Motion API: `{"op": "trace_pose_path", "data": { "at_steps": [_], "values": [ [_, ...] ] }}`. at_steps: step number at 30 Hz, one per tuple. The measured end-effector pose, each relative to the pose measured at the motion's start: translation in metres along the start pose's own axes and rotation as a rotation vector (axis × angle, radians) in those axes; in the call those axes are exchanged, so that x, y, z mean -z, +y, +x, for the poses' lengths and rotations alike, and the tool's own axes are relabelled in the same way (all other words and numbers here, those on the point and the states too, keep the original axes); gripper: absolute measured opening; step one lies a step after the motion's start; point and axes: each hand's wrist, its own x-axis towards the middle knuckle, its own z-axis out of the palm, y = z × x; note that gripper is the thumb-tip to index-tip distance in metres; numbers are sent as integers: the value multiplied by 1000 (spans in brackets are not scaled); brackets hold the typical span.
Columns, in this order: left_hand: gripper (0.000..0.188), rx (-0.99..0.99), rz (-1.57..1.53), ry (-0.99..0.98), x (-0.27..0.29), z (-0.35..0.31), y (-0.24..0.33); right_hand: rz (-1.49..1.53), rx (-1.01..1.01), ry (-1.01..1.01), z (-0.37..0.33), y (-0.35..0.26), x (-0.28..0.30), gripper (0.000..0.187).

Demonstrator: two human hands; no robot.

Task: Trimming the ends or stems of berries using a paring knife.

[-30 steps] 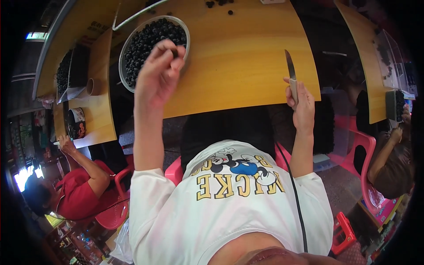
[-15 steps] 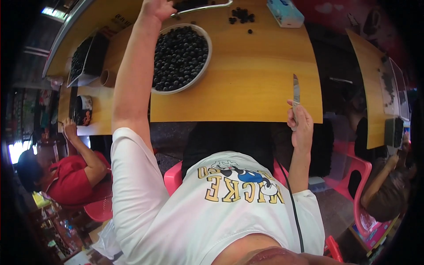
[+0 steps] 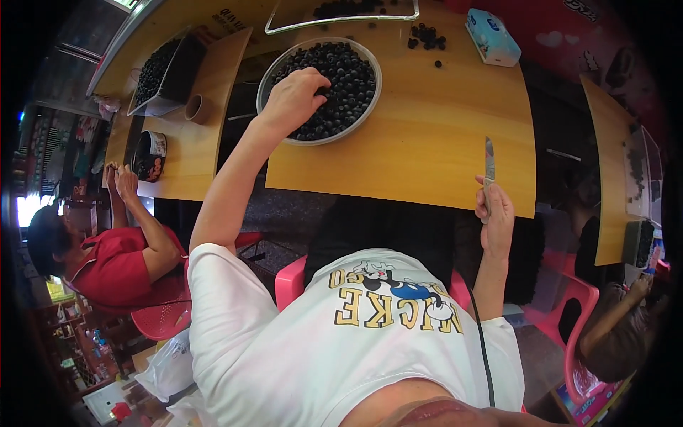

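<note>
A round white tub (image 3: 375, 99) on the table is heaped with small, round black pieces (image 3: 345, 78). My left hand (image 3: 293, 98) reaches over its left part, fingers bent down at the heap. A gap shows between thumb and forefinger, with no piece visible between them. Over the table's front edge at the right, my right hand (image 3: 496, 205) grips the handle of a small knife (image 3: 489, 158). Its blade points away from me and is clear of the pieces.
Beyond the tub stands a clear-rimmed tray (image 3: 341, 27) with black pieces. Loose pieces (image 3: 428, 37) lie near a blue-and-white tissue pack (image 3: 492, 37). At left, a person in red (image 3: 128, 263) works beside a bin (image 3: 178, 75); another person (image 3: 615, 324) sits at right.
My left hand has come back from the tray at the far edge to the tub. My right hand still holds the knife. The whole view has shifted slightly.
</note>
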Motion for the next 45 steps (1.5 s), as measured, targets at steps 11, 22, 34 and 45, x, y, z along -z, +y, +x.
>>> {"op": "trace_pose_path", "data": {
  "at_steps": [11, 22, 34, 45],
  "values": [
    [17, -184, 66, 48, -8, -2, -4, -92, 2, -90, -12, -5, -22, 29],
    [20, 482, -2027, -111, -26, -47, 119, -311, 171, -56, -8, -26, -47, 22],
    [18, 648, -2393, -94, -74, -63, 181, -816, 910, -66, -4, -26, -78, 35],
    [15, 555, -2524, -174, -86, -62, 179, -921, 1145, -57, -2, -27, -69, 33]
  ]
}}
